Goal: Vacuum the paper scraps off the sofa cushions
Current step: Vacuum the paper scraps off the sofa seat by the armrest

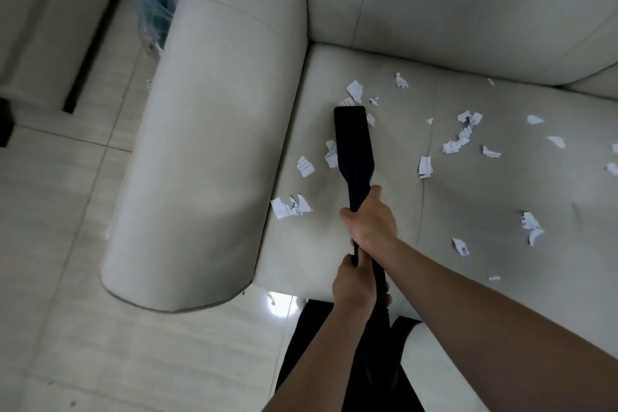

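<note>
right hand [369, 221] and left hand [352, 281] are both gripping a black vacuum nozzle [352, 144], which is resting on the cushion [468, 197] beside the armrest [207, 144]. paper scraps [459, 137] are lying beside and farther from the armrest; vacuuming seems barely begun, so next is sweeping away from the armrest.

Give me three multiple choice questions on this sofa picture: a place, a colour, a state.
1. Where is the tip of the vacuum nozzle? A) on the seat cushion beside the armrest B) on the floor C) on the backrest
2. What colour is the nozzle? A) white B) black C) red
3. How is the nozzle held? A) lying loose B) in one hand C) gripped by both hands
Answers: 1 A, its tip lies among paper scraps by the armrest; 2 B, dark against the pale cushion; 3 C, right hand ahead, left hand behind, both curled round it.
</note>
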